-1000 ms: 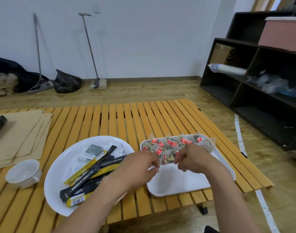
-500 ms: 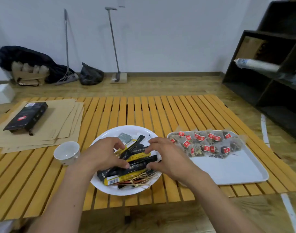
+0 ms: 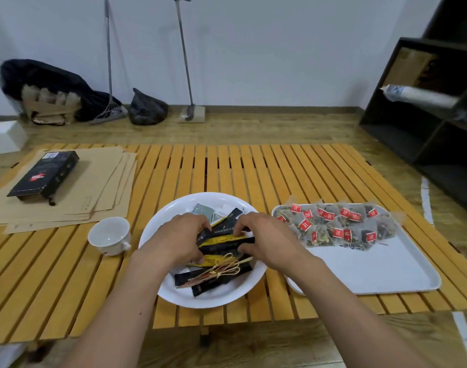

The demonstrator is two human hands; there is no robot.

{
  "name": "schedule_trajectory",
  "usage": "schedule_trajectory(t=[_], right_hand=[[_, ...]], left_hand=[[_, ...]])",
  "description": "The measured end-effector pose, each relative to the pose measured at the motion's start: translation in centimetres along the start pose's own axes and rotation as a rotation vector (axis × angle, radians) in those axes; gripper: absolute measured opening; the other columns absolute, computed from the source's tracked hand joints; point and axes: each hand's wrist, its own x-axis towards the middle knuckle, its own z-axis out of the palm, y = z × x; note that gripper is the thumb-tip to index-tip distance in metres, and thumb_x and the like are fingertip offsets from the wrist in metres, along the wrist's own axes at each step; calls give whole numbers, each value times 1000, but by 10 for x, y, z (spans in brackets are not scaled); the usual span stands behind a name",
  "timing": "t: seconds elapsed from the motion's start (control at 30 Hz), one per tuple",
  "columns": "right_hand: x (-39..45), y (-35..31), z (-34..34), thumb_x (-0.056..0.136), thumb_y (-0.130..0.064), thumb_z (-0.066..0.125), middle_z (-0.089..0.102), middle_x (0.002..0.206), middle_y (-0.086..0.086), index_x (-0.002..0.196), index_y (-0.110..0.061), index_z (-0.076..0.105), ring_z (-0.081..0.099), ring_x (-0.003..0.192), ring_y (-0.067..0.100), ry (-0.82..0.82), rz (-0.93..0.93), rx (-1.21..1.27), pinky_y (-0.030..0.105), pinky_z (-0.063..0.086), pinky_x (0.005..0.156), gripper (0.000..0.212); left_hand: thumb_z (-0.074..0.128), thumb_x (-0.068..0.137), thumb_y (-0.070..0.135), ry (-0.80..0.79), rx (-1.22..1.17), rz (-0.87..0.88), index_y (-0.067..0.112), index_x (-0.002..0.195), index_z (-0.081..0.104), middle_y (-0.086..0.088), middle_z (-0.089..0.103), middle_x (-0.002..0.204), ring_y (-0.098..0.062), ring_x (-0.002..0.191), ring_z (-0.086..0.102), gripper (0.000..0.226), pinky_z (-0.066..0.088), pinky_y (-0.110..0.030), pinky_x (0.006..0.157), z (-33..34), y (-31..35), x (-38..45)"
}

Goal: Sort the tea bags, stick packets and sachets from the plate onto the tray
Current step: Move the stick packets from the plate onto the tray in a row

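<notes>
Stick packets (image 3: 221,244) lie on the plate (image 3: 158,229); left hand (image 3: 179,239) and right hand (image 3: 266,240) both grip them, fingers curled around.

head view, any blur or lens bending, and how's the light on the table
Head view: wide-angle bending bows the table slats outward; the roll on the shelf is smeared; light is soft and even, and the plate and tray show no harsh glare.

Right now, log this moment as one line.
left hand: grips black and yellow stick packets | right hand: grips same | round white plate | white rectangular tray: tea bags
</notes>
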Motion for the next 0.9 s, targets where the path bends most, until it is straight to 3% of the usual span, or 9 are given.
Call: schedule_trajectory(t=[0.17,0.33,0.43,0.6,0.9], right_hand=[[0,-2,1,92,-28,70,67,110,-3,114,-29,62,59,102,17,78,-11,40,37,51,74,23],[2,-5,8,95,-29,66,69,106,0,120,-29,53,63,96,23,105,-28,10,39,53,72,28],[5,-5,16,93,-30,68,71,110,0,119,-30,45,67,97,25,98,-10,72,45,57,76,34],[9,0,18,89,-24,75,72,109,-2,115,-27,57,65,87,16,122,30,239,41,56,80,32],[12,0,13,80,-21,84,70,98,-15,98,-36,65,65,98,6,231,78,522,29,56,84,31]], left_hand=[[85,74,20,23,-37,14,32,129,56,0,64,124,-22,108,61,64,53,-38,88,1,-5,7],[91,57,22,14,-4,27,41,140,40,4,57,124,-20,115,51,99,53,-39,87,7,0,7],[88,61,20,53,3,43,41,147,32,2,57,130,-22,121,52,104,53,-40,88,9,2,10],[78,72,29,37,43,51,31,142,44,-1,58,129,-24,114,58,77,53,-38,86,12,3,14],[67,77,22,73,44,95,32,125,58,2,70,101,-22,91,64,51,53,-34,72,5,1,19]])
